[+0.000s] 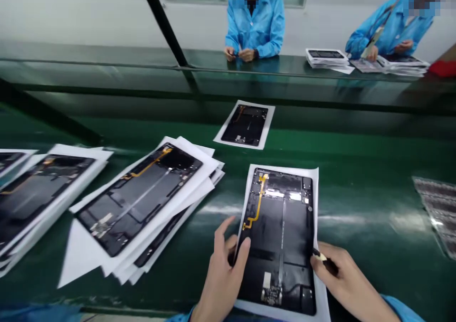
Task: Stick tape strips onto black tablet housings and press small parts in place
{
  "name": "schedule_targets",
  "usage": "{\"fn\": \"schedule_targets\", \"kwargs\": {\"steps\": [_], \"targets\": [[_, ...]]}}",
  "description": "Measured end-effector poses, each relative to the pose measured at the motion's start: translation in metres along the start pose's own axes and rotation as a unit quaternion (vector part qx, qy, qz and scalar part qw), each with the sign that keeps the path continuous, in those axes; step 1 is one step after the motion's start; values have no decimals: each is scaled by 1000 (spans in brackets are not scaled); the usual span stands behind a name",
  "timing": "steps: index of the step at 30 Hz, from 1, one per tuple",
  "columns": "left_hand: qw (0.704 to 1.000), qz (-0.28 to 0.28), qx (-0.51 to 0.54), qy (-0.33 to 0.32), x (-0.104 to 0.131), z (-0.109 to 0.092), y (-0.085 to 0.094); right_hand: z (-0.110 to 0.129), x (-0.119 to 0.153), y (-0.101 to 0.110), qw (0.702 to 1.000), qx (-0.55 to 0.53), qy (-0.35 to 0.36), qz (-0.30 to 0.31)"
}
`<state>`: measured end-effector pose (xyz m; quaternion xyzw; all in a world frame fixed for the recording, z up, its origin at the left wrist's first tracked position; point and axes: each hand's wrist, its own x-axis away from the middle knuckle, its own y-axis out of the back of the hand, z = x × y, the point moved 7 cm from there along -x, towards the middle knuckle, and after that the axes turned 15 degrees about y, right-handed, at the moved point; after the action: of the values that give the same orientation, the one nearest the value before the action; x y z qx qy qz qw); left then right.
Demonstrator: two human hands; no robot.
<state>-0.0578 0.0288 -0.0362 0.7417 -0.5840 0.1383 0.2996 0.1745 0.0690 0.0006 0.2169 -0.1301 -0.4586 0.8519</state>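
Looks like this one's mid-job: a single tablet housing [297,239] sits between the hands, face up on a white paper sheet [322,300] at the near side of the green table [374,170]. The yellow flex cable [259,205] and the silvery strip [283,227] down the middle already seem to be in place. What's left on it I honestly can't tell, and same for whether the stack [142,203] to the left, the other stack [50,184] at far left or the lone housing [245,125] farther back are done or waiting.

Left hand [223,265] has its thumb over the left edge, index finger raised and spread, the other fingers partly curled; can't see if they pinch from underneath. Right hand [342,274] is closed around a slim dark-and-pale tool [322,258] at the right edge, exact type unclear.

As for looks, the housing's mostly glossy black and flat, with shiny bits near the top, a pale label [267,279] lower down and a little circuit board [271,296] by the bottom edge.
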Motion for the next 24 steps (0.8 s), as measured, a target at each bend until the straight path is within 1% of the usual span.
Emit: {"fn": "schedule_targets", "kwargs": {"steps": [1,2,3,4,5,7,8,9,10,11,13,15,16,17,18,20,24], "targets": [[998,6,-63,1,-1,7,-8,-6,7,1,1000,17,-3,9],[990,-4,-142,-13,-1,11,-12,-11,13,3,999,38,-8,11],[973,-26,-226,-40,-1,10,-12,-17,19,8,998,62,-15,2],[948,-57,-302,-78,0,6,-9,-22,24,15,996,88,-26,-17],[920,-94,-360,-122,3,-2,-6,-27,29,24,992,111,-38,-46],[871,-170,-409,-211,10,-28,-1,-34,37,47,981,131,-57,-130],[856,-191,-409,-251,13,-43,-3,-36,39,58,975,123,-56,-178],[848,-194,-401,-286,15,-59,-8,-37,40,68,968,107,-49,-223],[845,-177,-390,-319,13,-74,-17,-37,38,74,962,82,-36,-258],[844,-139,-381,-350,8,-88,-32,-39,33,76,958,51,-22,-282],[837,-37,-376,-397,-7,-109,-68,-44,18,71,956,-18,-6,-294],[829,41,-375,-412,-28,-118,-101,-54,4,58,954,-79,-14,-289],[832,66,-370,-409,-38,-119,-114,-58,-1,52,951,-102,-19,-291],[838,83,-362,-400,-48,-119,-122,-62,-4,48,947,-117,-23,-300],[847,94,-350,-388,-56,-118,-127,-64,-5,46,942,-126,-24,-309],[864,111,-327,-366,-64,-114,-130,-66,-6,43,937,-138,-15,-321],[881,130,-296,-346,-63,-114,-125,-61,-5,42,944,-128,13,-303]]}}
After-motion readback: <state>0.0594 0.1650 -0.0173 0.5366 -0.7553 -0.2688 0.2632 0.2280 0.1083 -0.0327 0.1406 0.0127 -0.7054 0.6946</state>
